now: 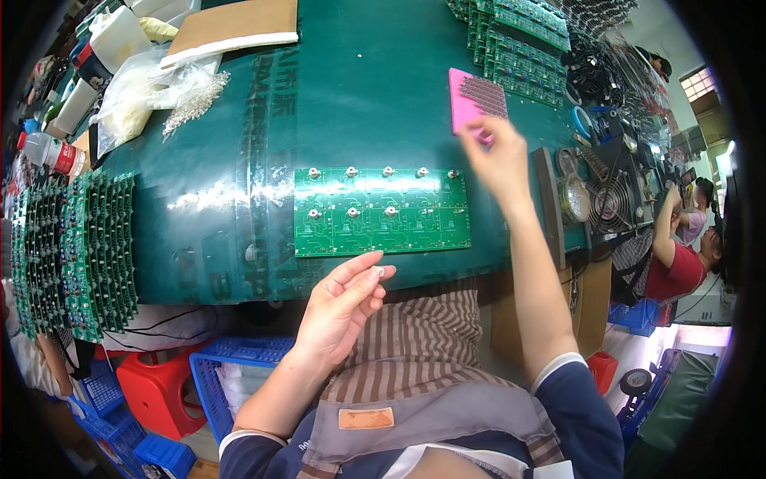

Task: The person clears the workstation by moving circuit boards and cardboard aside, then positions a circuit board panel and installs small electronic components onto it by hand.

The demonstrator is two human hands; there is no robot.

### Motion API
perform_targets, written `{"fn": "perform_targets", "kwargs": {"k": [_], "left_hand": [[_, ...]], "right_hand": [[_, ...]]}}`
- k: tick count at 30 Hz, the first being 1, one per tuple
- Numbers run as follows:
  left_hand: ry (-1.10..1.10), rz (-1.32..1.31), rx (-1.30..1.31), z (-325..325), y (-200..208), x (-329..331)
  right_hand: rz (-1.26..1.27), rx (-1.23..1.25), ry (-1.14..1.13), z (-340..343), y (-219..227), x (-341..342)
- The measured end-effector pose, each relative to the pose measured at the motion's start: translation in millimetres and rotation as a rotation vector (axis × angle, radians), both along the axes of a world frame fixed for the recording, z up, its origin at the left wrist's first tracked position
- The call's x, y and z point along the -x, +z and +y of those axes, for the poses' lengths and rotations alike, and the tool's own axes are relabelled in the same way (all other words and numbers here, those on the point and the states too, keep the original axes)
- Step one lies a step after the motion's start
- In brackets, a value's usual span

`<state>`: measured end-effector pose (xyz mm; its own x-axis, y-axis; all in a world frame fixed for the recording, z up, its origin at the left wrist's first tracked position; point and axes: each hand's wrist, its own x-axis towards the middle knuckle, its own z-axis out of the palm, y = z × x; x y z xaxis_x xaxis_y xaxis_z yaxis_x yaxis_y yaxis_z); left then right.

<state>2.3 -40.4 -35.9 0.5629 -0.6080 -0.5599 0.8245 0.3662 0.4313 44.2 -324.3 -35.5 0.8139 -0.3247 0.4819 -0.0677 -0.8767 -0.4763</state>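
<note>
A green circuit board point(381, 239) lies flat on the table in front of me. Small round metal parts point(388, 172) stand on it in a far row and a partly filled nearer row. Just off the board's near edge, my left hand point(343, 307) pinches a small whitish metal part point(377, 272) between thumb and fingertips. To the board's right and farther off, my right hand point(496, 160) is slightly blurred, its fingertips pinched together at the near end of a pink foam block point(462, 104). Small dark metal pieces point(485, 94) cover much of that block. Whatever the right fingertips hold is hidden.
Stacked circuit boards stand at the left point(96, 247) and far right point(523, 48). A plastic bag point(132, 100), a heap of small silvery parts point(194, 104), a cardboard sheet point(235, 28) and a bottle point(52, 152) lie far left. A fan point(610, 203) sits right; people are beyond.
</note>
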Motion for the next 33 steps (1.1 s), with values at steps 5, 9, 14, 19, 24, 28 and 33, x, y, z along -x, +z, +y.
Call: {"fn": "perform_targets", "kwargs": {"k": [5,9,14,19,24,28,33], "left_hand": [[-0.006,-0.007,0.032,-0.8,-3.9,3.1],[-0.014,-0.01,0.034,-2.7,-4.5,2.6],[-0.007,0.002,-0.011,-15.3,3.4,-1.1],[0.041,-0.028,0.057,-20.7,-0.7,-3.1],[0.01,-0.05,0.122,-25.6,0.6,-2.9],[0.006,-0.052,0.133,-27.0,1.6,-1.0],[-0.01,-0.053,0.126,-24.2,-0.7,-1.3]], "right_hand": [[-0.023,0.194,-0.165,-57.8,-21.9,-23.4],[-0.073,0.252,-0.161,-59.6,-27.8,-29.7],[-0.142,0.376,-0.226,-32.3,-11.1,-18.8],[0.066,-0.956,0.305,65.2,18.8,41.4],[0.104,-1.266,0.419,106.7,25.1,82.5],[0.107,-1.303,0.392,108.2,17.4,86.1],[0.086,-1.158,0.422,108.9,14.1,88.0]]}}
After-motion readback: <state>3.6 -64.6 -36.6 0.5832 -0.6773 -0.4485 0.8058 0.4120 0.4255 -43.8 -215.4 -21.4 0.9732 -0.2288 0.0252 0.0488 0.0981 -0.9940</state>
